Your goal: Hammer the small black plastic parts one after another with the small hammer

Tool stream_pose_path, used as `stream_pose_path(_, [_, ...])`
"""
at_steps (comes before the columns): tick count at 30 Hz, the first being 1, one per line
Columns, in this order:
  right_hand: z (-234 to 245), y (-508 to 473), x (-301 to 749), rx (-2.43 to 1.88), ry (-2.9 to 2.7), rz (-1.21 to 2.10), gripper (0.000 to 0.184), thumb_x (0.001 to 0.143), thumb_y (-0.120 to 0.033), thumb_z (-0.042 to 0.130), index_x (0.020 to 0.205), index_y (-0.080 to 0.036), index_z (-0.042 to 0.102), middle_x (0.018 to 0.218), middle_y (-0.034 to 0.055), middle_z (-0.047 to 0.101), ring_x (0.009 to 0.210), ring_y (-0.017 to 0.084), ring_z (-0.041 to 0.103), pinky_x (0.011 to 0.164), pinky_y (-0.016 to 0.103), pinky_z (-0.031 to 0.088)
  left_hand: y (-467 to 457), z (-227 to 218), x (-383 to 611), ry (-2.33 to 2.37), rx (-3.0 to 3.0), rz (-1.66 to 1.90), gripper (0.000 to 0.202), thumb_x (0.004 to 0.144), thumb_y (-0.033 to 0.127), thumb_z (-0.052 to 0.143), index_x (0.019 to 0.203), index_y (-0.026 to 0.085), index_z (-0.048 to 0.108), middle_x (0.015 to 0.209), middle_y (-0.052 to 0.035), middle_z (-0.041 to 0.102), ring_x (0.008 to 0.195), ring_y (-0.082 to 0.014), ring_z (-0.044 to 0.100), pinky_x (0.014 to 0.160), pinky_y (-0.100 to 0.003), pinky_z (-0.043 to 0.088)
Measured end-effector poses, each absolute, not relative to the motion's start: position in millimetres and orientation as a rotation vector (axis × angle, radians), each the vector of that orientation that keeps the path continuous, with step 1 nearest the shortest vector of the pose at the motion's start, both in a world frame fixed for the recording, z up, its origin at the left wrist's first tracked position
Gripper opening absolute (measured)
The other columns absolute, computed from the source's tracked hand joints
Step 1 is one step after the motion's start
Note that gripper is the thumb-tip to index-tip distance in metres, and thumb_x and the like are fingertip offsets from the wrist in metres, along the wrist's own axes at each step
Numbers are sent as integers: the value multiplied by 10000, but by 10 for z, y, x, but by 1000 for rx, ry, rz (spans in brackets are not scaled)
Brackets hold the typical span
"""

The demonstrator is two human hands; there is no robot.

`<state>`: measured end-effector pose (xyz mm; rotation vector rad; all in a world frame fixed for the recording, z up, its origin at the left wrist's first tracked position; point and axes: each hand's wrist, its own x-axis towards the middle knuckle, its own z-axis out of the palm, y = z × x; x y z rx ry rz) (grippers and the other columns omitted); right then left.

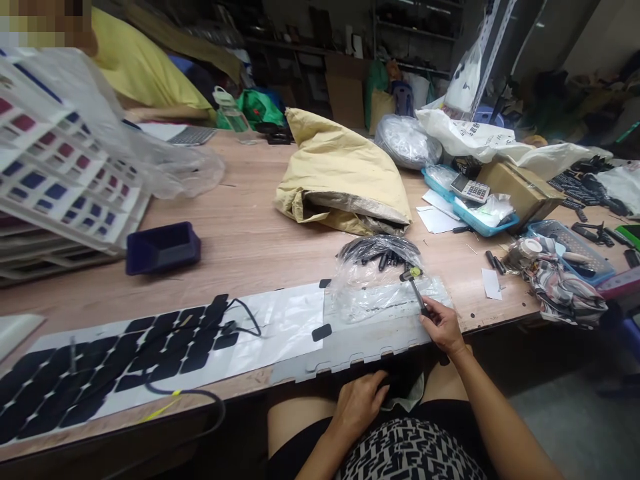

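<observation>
My right hand point(443, 327) is closed around the handle of a small hammer point(417, 291) with a yellow and dark head. The hammer head is over the grey notched plate point(385, 337) at the table's front edge, beside a clear plastic bag point(357, 300) with black parts point(387, 257) in and around it. Below the table edge, over my lap, my left hand point(360, 401) has its fingers curled together; whatever they hold is dark and hidden. To the left lies a white sheet with black solar cells point(165, 343) and a black cable point(245, 320).
A purple bin point(163, 250) and stacked white baskets point(65, 160) stand at left. A beige sack point(345, 173) lies mid-table. Blue trays point(493, 227), a calculator point(470, 189) and a cardboard box point(523, 190) crowd the right. A person in a yellow top point(145, 63) sits opposite.
</observation>
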<state>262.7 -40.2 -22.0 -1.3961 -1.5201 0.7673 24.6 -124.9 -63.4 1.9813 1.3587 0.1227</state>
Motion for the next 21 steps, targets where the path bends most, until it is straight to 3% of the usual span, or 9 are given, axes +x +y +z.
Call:
stream_pose_path(4, [-229,-407,2616,-1393,-1539,761,447,773,-218,635,1212,-153,694,757,11,630,487,86,434,453,206,398,-1175,-428,263,1229,1884,99,335,850,297,586,1171,275,680,891,-13,728,798,-187,670,702,-259,459])
stream_pose_path(9, [-249,-400,2610,-1392,-1566,741,458,771,-200,633,1222,-143,687,770,18,638,509,94,457,473,210,416,-545,82,371,1212,1750,647,322,867,419,573,1040,198,731,694,2,655,629,-142,577,624,-242,431])
stream_pose_path(13, [-248,-401,2611,-1399,-1579,699,459,770,-196,628,1222,-143,690,774,24,646,522,102,477,480,211,436,354,99,510,1638,1777,937,259,831,325,576,958,150,718,779,-43,647,731,-175,597,691,-273,455])
stream_pose_path(17, [-248,-404,2607,-1404,-1578,680,451,771,-208,626,1212,-140,695,779,33,654,528,106,484,471,209,443,987,-51,645,1934,1752,803,270,794,319,600,969,147,711,956,-106,674,890,-233,626,791,-318,467])
stream_pose_path(21, [-244,-402,2604,-1400,-1559,687,458,767,-209,627,1215,-141,694,759,25,639,510,99,462,460,207,430,1157,-98,677,1964,1726,623,207,766,327,616,863,171,712,954,-121,683,903,-269,636,776,-339,464])
